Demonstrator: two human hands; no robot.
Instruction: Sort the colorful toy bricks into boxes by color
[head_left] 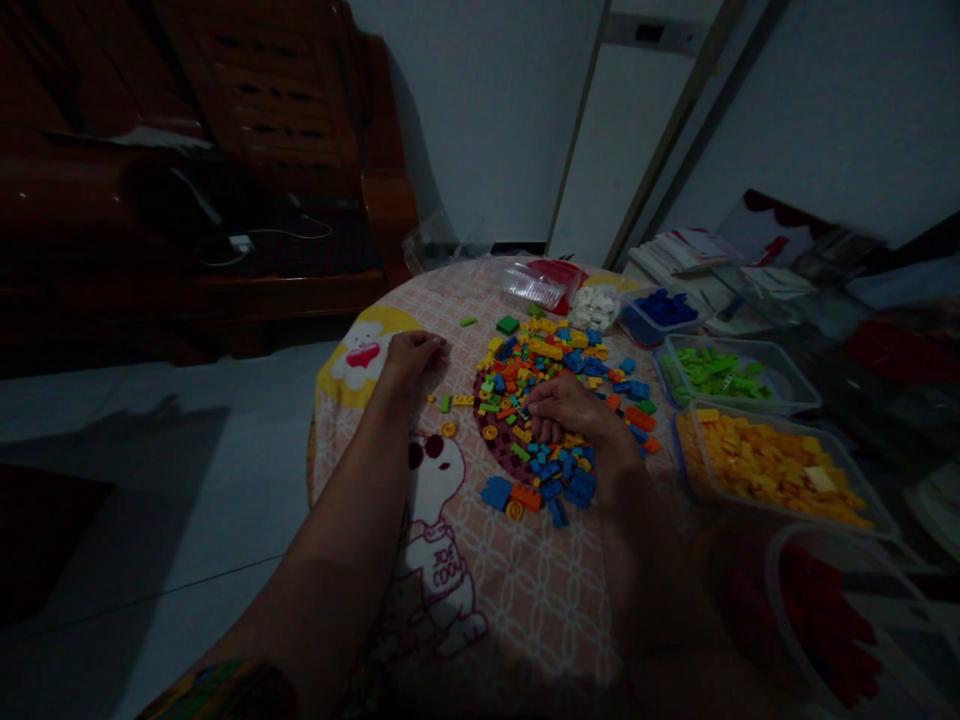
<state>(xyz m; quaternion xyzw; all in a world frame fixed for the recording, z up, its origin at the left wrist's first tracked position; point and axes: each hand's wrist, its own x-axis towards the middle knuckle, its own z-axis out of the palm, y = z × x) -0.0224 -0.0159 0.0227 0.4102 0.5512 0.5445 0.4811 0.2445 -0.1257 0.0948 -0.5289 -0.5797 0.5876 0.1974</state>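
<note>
A heap of mixed toy building bricks [555,350] in yellow, blue, orange and green lies on the round cloth-covered table [525,570]. Over the heap's middle is my right hand [570,405], its fingers curled in and close to the small bricks. Whatever it may hold is hidden. My left hand [414,358] is at the table's left side, apart from the heap, with fingers bent together; I cannot make out anything in them. Between the hands are a yellow brick [463,400], a small green brick [445,403] and a round yellow piece [448,429].
Along the right stand clear tubs of yellow bricks [780,465], light green bricks [720,373], dark blue bricks [664,307] and red bricks [825,620]. White bricks [596,306] and a clear plastic tray [532,285] are at the back. A wooden bench [300,290] stands behind left.
</note>
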